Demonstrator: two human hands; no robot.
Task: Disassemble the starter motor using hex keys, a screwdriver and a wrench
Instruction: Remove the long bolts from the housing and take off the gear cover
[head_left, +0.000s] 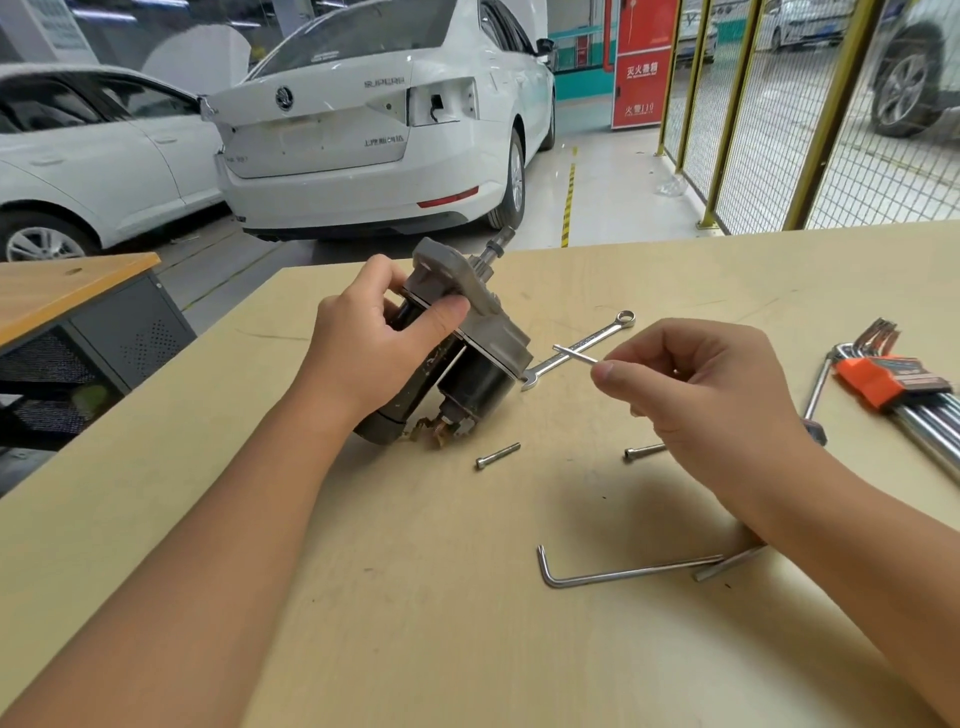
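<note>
Left hand grips one starter motor, tilted on table. Right hand pinches one thin hex key. Two loose bolts (second half hidden), one wrench, two hex keys flat.

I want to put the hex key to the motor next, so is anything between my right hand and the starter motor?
Nothing visible blocks it. The right hand pinches a small hex key pointing at the starter motor, which the left hand grips. Only the wrench lies flat on the table beneath the gap.
</note>
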